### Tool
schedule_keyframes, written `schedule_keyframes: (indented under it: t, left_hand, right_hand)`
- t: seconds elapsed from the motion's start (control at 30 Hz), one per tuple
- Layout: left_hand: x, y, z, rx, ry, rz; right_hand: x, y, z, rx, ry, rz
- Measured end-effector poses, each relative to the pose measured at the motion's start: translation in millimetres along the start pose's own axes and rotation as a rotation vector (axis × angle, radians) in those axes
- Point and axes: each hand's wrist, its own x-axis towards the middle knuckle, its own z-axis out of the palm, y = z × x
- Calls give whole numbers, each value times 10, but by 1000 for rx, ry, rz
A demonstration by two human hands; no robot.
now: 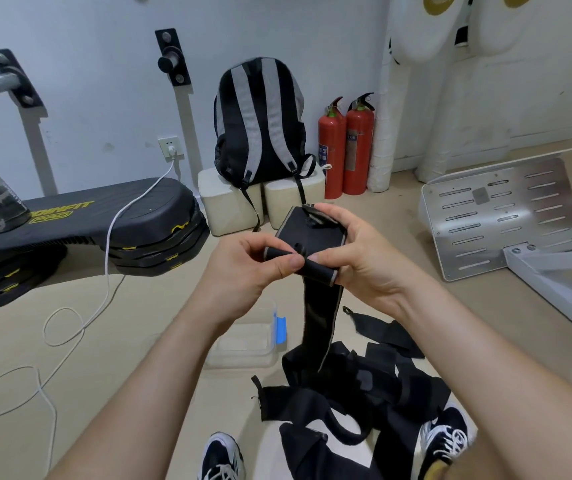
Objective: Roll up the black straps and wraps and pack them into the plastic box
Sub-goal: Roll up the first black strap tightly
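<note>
We pinch the soft, limp black wrap [315, 268] between left hand [253, 271] and right hand [357, 251], its loose tail hanging below our grip.

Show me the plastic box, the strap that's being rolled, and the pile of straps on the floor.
plastic box [243, 359]: head view, on its clear front wall.
strap being rolled [319, 306]: head view, on the hanging length below the roll.
pile of straps [364, 393]: head view, on the middle of the heap.

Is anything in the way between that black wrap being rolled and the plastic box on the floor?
Nothing visible. The left hand and right hand hold the wrap up; the plastic box sits on the floor beside the strap pile. Lid state unclear.
</note>
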Motion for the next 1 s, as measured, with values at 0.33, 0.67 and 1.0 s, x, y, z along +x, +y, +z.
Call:
schedule_keyframes:
  t: [0.33,0.67,1.0]
  left_hand:
    - [-4,-32,90,-39,140,-54]
    - [-25,-30,-80,-194,-216,-61]
    - [-8,26,-4,-95,-11,19]
  right_hand:
    - [-35,12,68,-36,1,-16]
    - [-37,-6,38,76,-15,17]
    - [-81,18,108,-20,-53,59]
